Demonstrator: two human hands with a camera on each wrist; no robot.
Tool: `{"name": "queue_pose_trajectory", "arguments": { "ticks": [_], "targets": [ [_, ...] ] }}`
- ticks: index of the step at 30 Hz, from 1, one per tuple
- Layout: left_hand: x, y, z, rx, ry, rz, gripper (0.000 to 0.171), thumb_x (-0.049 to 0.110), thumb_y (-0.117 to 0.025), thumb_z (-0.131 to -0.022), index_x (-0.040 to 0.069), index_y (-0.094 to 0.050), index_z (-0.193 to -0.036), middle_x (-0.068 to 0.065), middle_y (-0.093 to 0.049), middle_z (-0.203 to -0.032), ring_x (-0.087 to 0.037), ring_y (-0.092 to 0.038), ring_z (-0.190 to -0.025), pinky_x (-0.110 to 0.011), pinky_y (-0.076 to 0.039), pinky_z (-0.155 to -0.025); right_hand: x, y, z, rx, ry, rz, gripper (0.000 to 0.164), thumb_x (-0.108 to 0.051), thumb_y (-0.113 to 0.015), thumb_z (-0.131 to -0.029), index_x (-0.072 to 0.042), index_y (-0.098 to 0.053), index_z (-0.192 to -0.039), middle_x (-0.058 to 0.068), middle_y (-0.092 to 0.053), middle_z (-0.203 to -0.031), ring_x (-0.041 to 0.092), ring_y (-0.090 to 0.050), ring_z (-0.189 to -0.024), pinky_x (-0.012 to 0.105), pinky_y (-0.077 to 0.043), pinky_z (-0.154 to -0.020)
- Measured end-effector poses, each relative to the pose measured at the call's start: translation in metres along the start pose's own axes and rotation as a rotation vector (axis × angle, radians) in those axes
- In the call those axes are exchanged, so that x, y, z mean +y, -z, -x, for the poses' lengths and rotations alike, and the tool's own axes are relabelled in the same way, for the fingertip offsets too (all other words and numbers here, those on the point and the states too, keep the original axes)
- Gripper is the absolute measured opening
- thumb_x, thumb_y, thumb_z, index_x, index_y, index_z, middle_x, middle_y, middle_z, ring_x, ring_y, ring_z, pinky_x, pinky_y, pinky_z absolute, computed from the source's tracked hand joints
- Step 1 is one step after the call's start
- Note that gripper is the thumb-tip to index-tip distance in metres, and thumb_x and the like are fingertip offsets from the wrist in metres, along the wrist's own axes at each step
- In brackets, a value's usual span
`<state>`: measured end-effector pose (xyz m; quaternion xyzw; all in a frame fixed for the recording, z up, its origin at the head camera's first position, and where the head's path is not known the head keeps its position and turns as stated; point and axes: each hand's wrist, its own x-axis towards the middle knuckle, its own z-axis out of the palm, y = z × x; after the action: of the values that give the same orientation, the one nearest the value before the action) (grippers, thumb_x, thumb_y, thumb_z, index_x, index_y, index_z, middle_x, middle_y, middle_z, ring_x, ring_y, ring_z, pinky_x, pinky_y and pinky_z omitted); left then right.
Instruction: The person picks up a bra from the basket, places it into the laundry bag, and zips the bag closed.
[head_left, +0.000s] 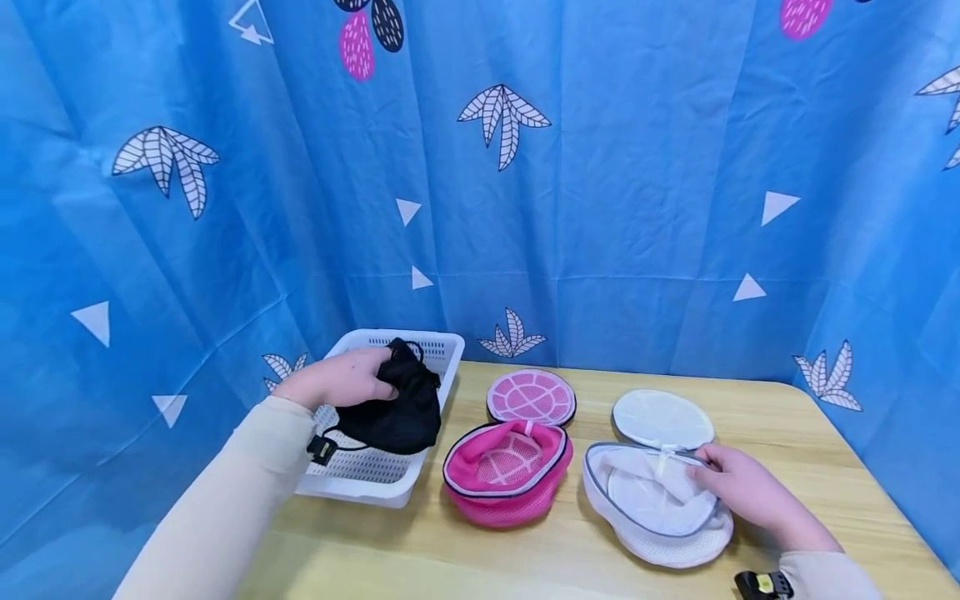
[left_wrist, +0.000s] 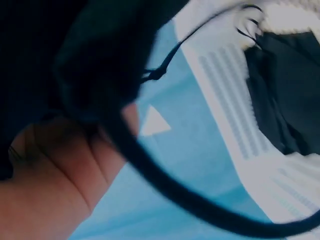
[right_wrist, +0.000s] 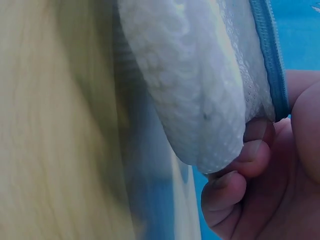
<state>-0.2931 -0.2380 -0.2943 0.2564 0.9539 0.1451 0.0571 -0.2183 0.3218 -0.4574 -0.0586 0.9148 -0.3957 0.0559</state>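
My left hand (head_left: pixel 341 379) holds a bunched black garment with thin straps (head_left: pixel 408 408) over the white plastic basket (head_left: pixel 447 350). In the left wrist view, the dark cloth (left_wrist: pixel 75 60) covers most of the fingers, and a strap (left_wrist: pixel 175 192) loops down past them. At the right, my right hand (head_left: pixel 750 487) pinches the zippered rim of a white mesh laundry bag (head_left: pixel 708 546). Its round lid is folded back behind it. The right wrist view has the fingers (right_wrist: pixel 252 160) curled at the bag's zipper edge (right_wrist: pixel 272 65).
Between the basket and the white bag, a pink mesh laundry bag (head_left: pixel 510 508) stands unzipped, its lid (head_left: pixel 532 398) laid back. Another black cloth piece (left_wrist: pixel 290 90) lies by the basket's slotted wall. A blue patterned curtain (head_left: pixel 637 208) hangs behind and beside the wooden table (head_left: pixel 525 567).
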Motion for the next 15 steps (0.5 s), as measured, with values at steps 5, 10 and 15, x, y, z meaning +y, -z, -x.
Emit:
{"name": "queue_pose_trajectory", "arguments": {
  "ticks": [5, 10, 15],
  "targets": [
    [0.034, -0.003, 0.003, 0.141, -0.018, 0.004, 0.023, 0.021, -0.069, -0.092, 0.008, -0.062, -0.109, -0.004, -0.066, -0.102, -0.023, -0.061, -0.094, -0.048, -0.049, -0.091, -0.001, 0.0, -0.001, 0.0, -0.016, -0.014, 0.016, -0.021, -0.061, -0.101, -0.005, -0.058, -0.097, 0.006, -0.052, -0.079, 0.022, -0.051, -0.076, 0.032, -0.041, -0.064],
    [0.071, -0.016, 0.002, 0.272, -0.053, -0.023, 0.027, 0.022, -0.07, -0.091, 0.01, -0.063, -0.114, -0.004, -0.07, -0.105, -0.024, -0.066, -0.1, -0.048, -0.05, -0.092, -0.003, -0.001, 0.0, -0.003, -0.031, -0.019, 0.016, -0.02, -0.06, -0.101, -0.005, -0.058, -0.097, 0.007, -0.052, -0.079, 0.023, -0.051, -0.076, 0.032, -0.042, -0.064],
    [0.109, -0.031, -0.001, 0.357, -0.111, -0.159, 0.024, 0.024, -0.075, -0.089, 0.011, -0.065, -0.107, -0.003, -0.072, -0.094, -0.024, -0.069, -0.094, -0.045, -0.054, -0.086, -0.003, 0.0, 0.0, 0.004, -0.017, -0.019, 0.015, -0.019, -0.06, -0.1, -0.005, -0.059, -0.097, 0.006, -0.053, -0.078, 0.021, -0.052, -0.075, 0.031, -0.042, -0.064]
  ]
}}
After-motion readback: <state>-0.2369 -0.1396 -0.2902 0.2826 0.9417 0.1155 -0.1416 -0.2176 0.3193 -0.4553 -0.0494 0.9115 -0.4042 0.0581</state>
